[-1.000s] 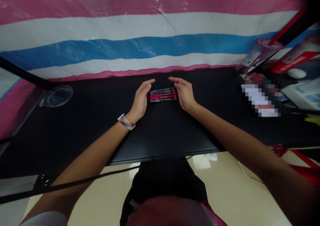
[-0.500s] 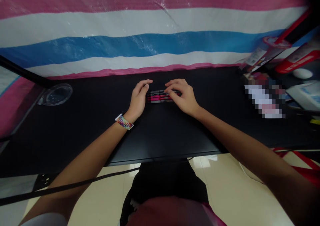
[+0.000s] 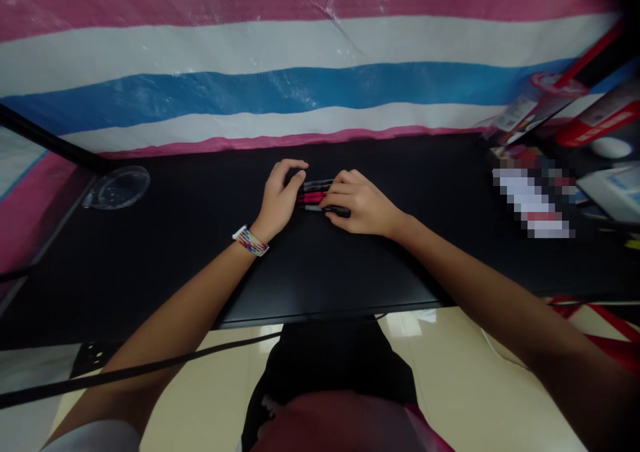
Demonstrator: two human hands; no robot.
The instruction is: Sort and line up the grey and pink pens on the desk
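Change noted against the view half a second earlier: the right hand (image 3: 365, 205) is now lowered toward the near side of the pens (image 3: 314, 198), and the near pen (image 3: 340, 211) appears pinched between its thumb and fingers. Judged meaning: the row is being handled from the right, with the left side merely guarded. The left hand (image 3: 281, 195) is held cupped beside the left ends, thumb and fingers apart; contact cannot be told. The pens are laid on the tabletop (image 3: 305, 272) between both hands.

Count: two hands; at least four pens, total partly hidden by the right fingers; one wristband (image 3: 251, 241), worn at the left wrist.
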